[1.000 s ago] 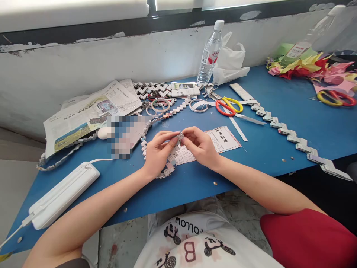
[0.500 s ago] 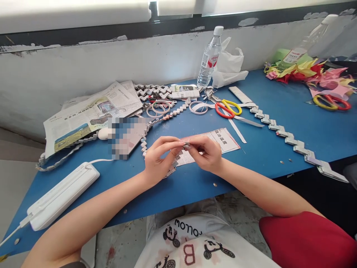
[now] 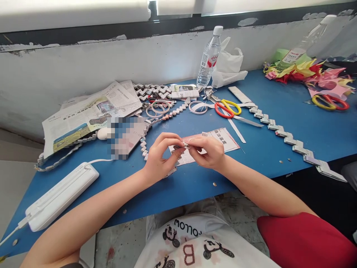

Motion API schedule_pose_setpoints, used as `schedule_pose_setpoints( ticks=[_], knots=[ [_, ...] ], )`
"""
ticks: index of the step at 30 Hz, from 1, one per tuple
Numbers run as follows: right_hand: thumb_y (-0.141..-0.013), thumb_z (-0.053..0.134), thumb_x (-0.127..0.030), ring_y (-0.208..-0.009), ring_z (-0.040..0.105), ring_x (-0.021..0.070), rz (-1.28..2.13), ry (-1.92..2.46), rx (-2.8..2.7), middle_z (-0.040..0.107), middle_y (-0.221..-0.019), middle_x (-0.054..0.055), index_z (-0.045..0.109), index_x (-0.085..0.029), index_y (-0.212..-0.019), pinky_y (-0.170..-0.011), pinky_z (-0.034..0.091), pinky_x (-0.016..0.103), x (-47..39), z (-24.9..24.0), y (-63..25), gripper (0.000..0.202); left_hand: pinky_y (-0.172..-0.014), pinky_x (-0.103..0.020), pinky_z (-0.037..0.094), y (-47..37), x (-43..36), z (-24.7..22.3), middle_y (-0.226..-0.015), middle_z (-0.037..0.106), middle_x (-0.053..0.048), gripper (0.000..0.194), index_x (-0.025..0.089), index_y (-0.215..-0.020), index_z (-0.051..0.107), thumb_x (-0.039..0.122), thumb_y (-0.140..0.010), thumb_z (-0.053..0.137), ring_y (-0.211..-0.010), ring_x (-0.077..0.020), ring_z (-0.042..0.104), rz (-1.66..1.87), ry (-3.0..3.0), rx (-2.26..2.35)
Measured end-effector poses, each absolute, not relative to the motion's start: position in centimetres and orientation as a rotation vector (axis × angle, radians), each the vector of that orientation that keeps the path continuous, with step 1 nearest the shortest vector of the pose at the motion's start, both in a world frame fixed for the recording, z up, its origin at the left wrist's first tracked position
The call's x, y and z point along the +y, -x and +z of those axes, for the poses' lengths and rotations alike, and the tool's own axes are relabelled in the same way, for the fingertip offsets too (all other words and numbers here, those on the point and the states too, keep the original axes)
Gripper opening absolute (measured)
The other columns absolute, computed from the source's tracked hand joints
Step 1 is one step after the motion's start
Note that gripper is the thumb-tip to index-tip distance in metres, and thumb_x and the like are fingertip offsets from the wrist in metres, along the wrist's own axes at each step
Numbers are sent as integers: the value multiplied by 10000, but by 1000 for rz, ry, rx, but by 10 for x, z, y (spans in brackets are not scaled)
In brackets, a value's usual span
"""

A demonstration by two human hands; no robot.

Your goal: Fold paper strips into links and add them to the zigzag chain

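My left hand [image 3: 158, 160] and my right hand [image 3: 209, 152] meet over the table, thumbs and forefingers pinched together. Between the fingertips is a small folded newspaper link [image 3: 185, 145], mostly covered by the fingers. A zigzag chain of folded paper [image 3: 143, 144] runs up to my left hand, and part of it shows beneath that hand. Beneath both hands lies a printed newspaper sheet [image 3: 223, 138]. Beyond them, scissors [image 3: 228, 108] with red and yellow handles rest beside white paper strips [image 3: 237, 131].
Tape rolls [image 3: 198, 107], a water bottle [image 3: 209, 57] and a plastic bag [image 3: 228, 61] stand farther back. Newspapers [image 3: 92, 115] and a white power strip [image 3: 63, 197] lie left. Another paper chain [image 3: 290, 139] stretches along the right, near more scissors [image 3: 330, 102] and coloured paper [image 3: 304, 70].
The fingers have shifted slightly around the small link, and my left thumb has moved a little lower. Both hands still pinch at the same spot.
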State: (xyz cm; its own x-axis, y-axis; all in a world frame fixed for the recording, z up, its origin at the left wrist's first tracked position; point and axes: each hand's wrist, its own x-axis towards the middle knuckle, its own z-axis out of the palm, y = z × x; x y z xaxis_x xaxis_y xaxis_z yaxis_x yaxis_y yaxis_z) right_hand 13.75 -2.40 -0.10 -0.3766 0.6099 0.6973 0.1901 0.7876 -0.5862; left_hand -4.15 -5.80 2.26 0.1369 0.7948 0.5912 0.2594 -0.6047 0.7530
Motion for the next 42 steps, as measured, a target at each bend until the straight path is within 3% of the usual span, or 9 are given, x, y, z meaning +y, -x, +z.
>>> schedule_pose_setpoints(
  ticks=[11, 16, 19, 23, 27, 31, 35, 39, 42],
  knots=[
    [-805, 594, -205, -713, 690, 202, 498, 624, -2015, 744, -819, 54, 645, -281, -882, -694, 572, 371, -22, 2, -142, 120, -743, -281, 542, 40, -61, 25, -970, 646, -51, 78, 232, -886, 688, 221, -809, 694, -853, -157, 621, 1426, -1780, 1019],
    [-752, 567, -227, -607, 583, 149, 1162, 816, -1772, 661, -698, 19, 599, -212, -874, -554, 470, 288, -13, 10, -138, 128, -624, -243, 488, 46, -42, 24, -786, 652, -35, 211, 182, -785, 669, 379, -757, 739, -717, -146, 599, 1131, -1410, 1111],
    [-586, 465, -156, -556, 478, 133, 1565, 734, -1484, 641, -685, 18, 579, -197, -836, -502, 405, 280, 2, 12, -139, 278, -556, -213, 433, 50, -30, 13, -708, 630, -13, 314, 162, -746, 657, 435, -672, 794, -633, -113, 561, 1002, -1116, 1110],
    [-454, 422, -112, -599, 449, 128, 1693, 765, -1333, 639, -771, 22, 580, -200, -745, -582, 461, 305, 18, 4, -140, 343, -591, -212, 445, 50, -25, 2, -694, 639, -14, 340, 146, -755, 649, 416, -640, 821, -635, -103, 577, 948, -892, 1011],
    [-471, 448, -60, -856, 595, 152, 1732, 727, -1373, 655, -947, 16, 592, -202, -764, -874, 523, 362, 20, -10, -136, 356, -614, -208, 463, 49, -26, 2, -691, 653, -17, 336, 132, -766, 652, 371, -623, 839, -637, -101, 606, 952, -801, 970],
    [-585, 513, -62, -1113, 595, 181, 1604, 702, -1572, 655, -1079, 27, 618, -208, -917, -1067, 439, 426, 18, -20, -133, 378, -602, -205, 470, 50, -24, 4, -691, 665, -18, 309, 134, -775, 655, 326, -623, 842, -613, -97, 608, 983, -724, 968],
    [-717, 575, -131, -1104, 601, 196, 1214, 901, -1792, 629, -1150, 71, 639, -201, -1036, -1040, 464, 429, 17, -19, -136, 332, -608, -200, 481, 50, -24, 5, -677, 660, -17, 262, 127, -765, 647, 276, -646, 827, -608, -92, 607, 985, -673, 957],
    [-779, 633, -227, -989, 629, 233, 927, 1129, -2053, 640, -1067, 105, 690, -180, -831, -952, 496, 458, 14, -13, -139, 91, -620, -209, 493, 50, -24, 7, -689, 666, -24, 237, 123, -771, 648, 253, -662, 813, -622, -101, 612, 987, -656, 950],
    [-824, 596, -232, -981, 628, 229, 829, 1117, -2100, 651, -1039, 96, 665, -182, -749, -918, 502, 434, 8, -5, -137, 113, -632, -217, 495, 51, -23, 7, -703, 666, -22, 228, 125, -778, 651, 256, -673, 805, -634, -105, 613, 984, -664, 973]
  ],
)
